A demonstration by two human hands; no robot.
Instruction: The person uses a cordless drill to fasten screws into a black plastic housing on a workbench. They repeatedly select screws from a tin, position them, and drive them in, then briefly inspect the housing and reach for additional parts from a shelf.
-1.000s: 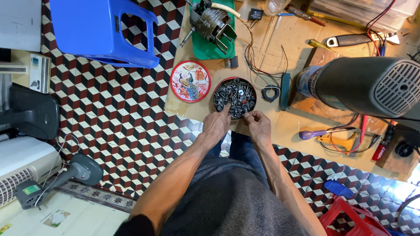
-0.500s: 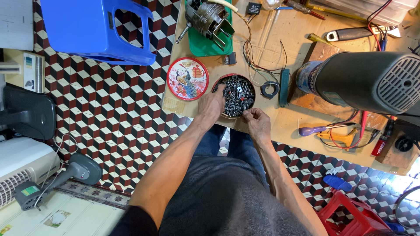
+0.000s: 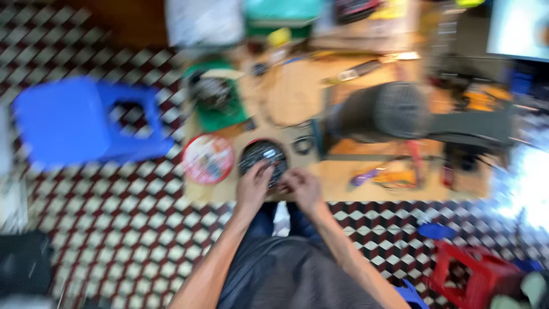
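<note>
The whole view is smeared by motion, so small details are lost. The left hand (image 3: 254, 186) reaches into a round dark tin (image 3: 263, 157) full of small dark metal parts, its fingers curled down over the near rim and into the contents; whether that grip is closed on any piece I cannot tell. The right hand (image 3: 303, 189) sits just beside it at 3 o'clock, at the tin's near-right edge, fingers bent inward; whether it pinches anything is likewise too blurred to tell. The tin stands near the front edge of a low wooden counter (image 3: 337, 177).

Just beside the tin at 9 o'clock lies a round lid (image 3: 209, 158), red-rimmed with a pale, multicoloured picture on its face. At 11 o'clock from the tin a motor-like metal part rests on a green square tray (image 3: 220, 111). At 2 o'clock a large dark grey cylindrical machine (image 3: 389, 111) lies across the counter, with a small black ring (image 3: 302, 145) between it and the tin. A purple-handled tool (image 3: 366, 176) lies at 3 o'clock of the right hand.

On the checkered floor (image 3: 114, 217), a blue plastic stool (image 3: 86, 123) stands at 9 o'clock, well apart from the hands, and a red plastic stool (image 3: 472, 274) sits at 4 o'clock.
</note>
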